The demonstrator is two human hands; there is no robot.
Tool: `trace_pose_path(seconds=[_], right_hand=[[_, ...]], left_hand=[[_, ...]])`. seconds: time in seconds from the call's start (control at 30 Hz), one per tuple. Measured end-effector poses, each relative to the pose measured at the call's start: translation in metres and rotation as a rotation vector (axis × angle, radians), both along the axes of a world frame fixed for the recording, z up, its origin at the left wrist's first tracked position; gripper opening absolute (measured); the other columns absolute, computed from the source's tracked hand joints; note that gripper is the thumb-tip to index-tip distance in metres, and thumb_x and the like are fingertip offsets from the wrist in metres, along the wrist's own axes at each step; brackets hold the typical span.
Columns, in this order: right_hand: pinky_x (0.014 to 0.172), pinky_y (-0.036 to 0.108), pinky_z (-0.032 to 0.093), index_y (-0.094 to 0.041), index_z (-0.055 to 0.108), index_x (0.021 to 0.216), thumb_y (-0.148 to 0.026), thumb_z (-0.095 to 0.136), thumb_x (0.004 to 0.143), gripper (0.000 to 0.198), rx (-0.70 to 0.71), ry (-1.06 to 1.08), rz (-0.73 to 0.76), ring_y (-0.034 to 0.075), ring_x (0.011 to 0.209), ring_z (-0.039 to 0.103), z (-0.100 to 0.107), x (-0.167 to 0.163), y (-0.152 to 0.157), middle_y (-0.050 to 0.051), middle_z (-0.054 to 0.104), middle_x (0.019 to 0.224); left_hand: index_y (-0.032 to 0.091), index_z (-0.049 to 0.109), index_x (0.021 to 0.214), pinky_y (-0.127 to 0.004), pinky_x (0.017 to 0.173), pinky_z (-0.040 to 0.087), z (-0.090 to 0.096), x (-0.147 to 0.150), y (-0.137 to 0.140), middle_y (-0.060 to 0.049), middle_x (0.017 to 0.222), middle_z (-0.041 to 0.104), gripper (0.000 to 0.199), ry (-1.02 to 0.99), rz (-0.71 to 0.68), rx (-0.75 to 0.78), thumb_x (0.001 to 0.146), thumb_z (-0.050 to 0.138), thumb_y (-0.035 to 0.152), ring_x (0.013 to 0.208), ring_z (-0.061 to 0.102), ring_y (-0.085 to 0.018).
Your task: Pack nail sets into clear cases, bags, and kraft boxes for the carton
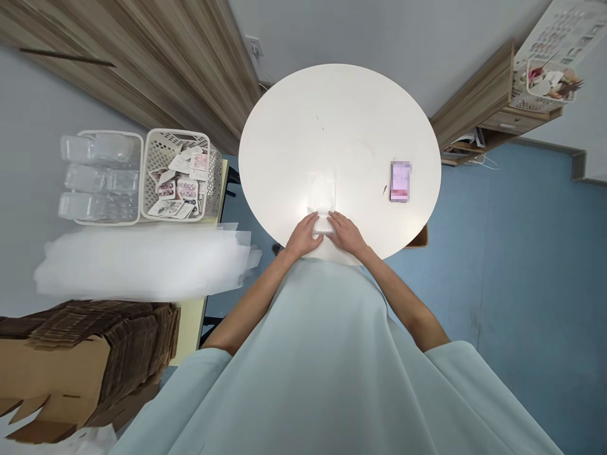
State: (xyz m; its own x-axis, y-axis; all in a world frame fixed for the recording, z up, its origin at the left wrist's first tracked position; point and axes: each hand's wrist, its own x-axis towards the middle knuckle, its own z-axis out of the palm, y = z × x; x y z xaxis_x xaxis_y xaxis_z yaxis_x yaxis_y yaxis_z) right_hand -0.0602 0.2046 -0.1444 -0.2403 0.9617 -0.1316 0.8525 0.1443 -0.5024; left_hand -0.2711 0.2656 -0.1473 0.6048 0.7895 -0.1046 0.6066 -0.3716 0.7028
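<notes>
Near the front edge of the round white table, both my hands grip a small translucent, whitish packet. My left hand has its fingers along the packet's left end, thumb at the near side. At the opposite end, my right hand holds it in the same way, fingers bent over the top. A thin see-through sheet stretches flat on the table away from the packet. What the packet contains is too pale to make out.
A phone lies on the table's right side. To my left are a basket of carded items, a basket of clear plastic boxes, a pile of white translucent sheets and stacked flat cardboard boxes. A wooden cabinet stands at right.
</notes>
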Motion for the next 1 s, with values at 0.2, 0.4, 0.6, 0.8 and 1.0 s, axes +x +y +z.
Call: trace_pose_path(seconds=[0.2,0.4,0.6,0.8,1.0], right_hand=[[0.126,0.051,0.042,-0.019,0.047,0.161,-0.047,0.047,0.112,0.058,-0.021,0.084,-0.035,0.029,0.159,0.040,0.000,-0.003,-0.041,0.013,0.046,0.169],[0.120,0.049,0.047,-0.023,0.061,0.150,-0.051,0.044,0.112,0.050,-0.011,0.173,-0.158,0.029,0.145,0.054,-0.001,-0.002,-0.031,0.011,0.064,0.152],[0.100,0.044,0.054,-0.022,0.072,0.122,-0.052,0.041,0.113,0.044,-0.035,0.206,-0.332,0.030,0.118,0.059,-0.002,-0.003,-0.001,0.012,0.074,0.119],[0.091,0.040,0.055,-0.021,0.071,0.110,-0.046,0.049,0.111,0.033,-0.110,0.102,-0.473,0.029,0.113,0.059,-0.004,0.000,0.023,0.012,0.070,0.113],[0.109,0.050,0.053,-0.019,0.062,0.136,-0.035,0.053,0.107,0.034,-0.061,0.022,-0.418,0.034,0.135,0.053,0.003,-0.001,0.038,0.016,0.064,0.140]], left_hand=[[0.021,0.053,0.153,-0.053,0.127,0.039,0.004,-0.017,-0.027,-0.014,0.159,0.057,0.067,0.029,-0.035,-0.053,0.095,0.071,0.049,0.150,0.052,-0.033],[0.022,0.059,0.146,-0.047,0.117,0.049,0.003,-0.015,-0.017,-0.012,0.142,0.070,0.054,-0.016,0.108,-0.186,0.097,0.069,0.041,0.134,0.065,-0.031],[0.022,0.070,0.127,-0.040,0.096,0.057,0.000,-0.002,0.008,-0.008,0.111,0.079,0.039,0.047,0.306,-0.262,0.096,0.070,0.046,0.105,0.072,-0.029],[0.023,0.069,0.116,-0.042,0.094,0.055,-0.006,0.011,0.019,-0.005,0.094,0.074,0.027,0.147,0.395,-0.223,0.095,0.069,0.040,0.092,0.070,-0.027],[0.017,0.056,0.145,-0.058,0.117,0.045,-0.004,0.018,0.025,-0.021,0.151,0.058,0.054,0.128,0.262,0.020,0.092,0.065,0.026,0.142,0.053,-0.039]])
